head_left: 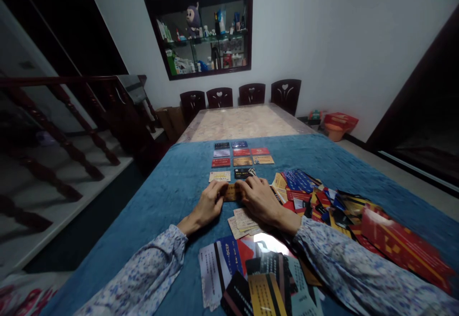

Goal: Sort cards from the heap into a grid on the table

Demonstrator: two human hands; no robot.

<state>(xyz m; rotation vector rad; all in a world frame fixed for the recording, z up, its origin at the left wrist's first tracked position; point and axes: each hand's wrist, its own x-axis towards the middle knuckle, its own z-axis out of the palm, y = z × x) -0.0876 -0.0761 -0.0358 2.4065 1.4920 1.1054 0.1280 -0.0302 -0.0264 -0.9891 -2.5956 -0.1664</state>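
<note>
Between my two hands is a brown-gold card (232,192), just above the blue cloth. My left hand (208,202) pinches its left end, fingers closed. At its right end, my right hand (260,199) grips with bent fingers that cover part of the card. Just beyond lie a pale yellow card (219,176) and a black card (244,173). Farther out, red, orange, white and dark cards lie in short rows, among them a red card (220,162). Close to my right wrist are several cream cards (244,223), overlapping.
A loose heap of mixed cards (322,206) spreads on the right. Nearer me lies another pile, with a gold striped card (267,294) on top. Blue cloth (150,211) covers this part of the table. Dark chairs (252,93) stand at the far end, a stair railing (71,148) at left.
</note>
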